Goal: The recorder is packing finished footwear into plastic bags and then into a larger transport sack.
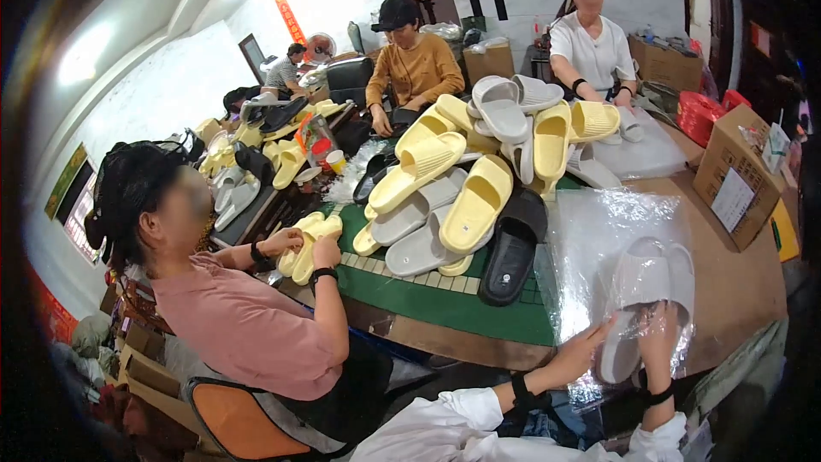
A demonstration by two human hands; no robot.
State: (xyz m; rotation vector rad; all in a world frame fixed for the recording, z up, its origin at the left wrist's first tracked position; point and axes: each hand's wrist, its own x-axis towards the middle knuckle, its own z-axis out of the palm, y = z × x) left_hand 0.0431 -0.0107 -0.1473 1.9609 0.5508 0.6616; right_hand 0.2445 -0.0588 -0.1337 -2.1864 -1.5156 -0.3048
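At the lower right, a pair of light grey slippers (637,278) lies in a clear plastic bag (590,291), one slipper overlapping the other. My left hand (583,354) is closed at the bag's edge, beside the nearer slipper, with its fingertips on the film. My right hand (658,334) reaches over the heel end of the slippers and grips them; film glare and the slippers partly hide its fingers. Both wrists wear black bands. To the left of the bag lies a black slipper (511,248), next to a heap of yellow slippers (477,204) and grey slippers (402,216).
More flat clear bags (641,154) lie beyond mine on the brown table (727,308). An open cardboard box (737,175) stands at the right. A co-worker in pink (248,325) holds yellow slippers (310,244) at the left; others sit across the table.
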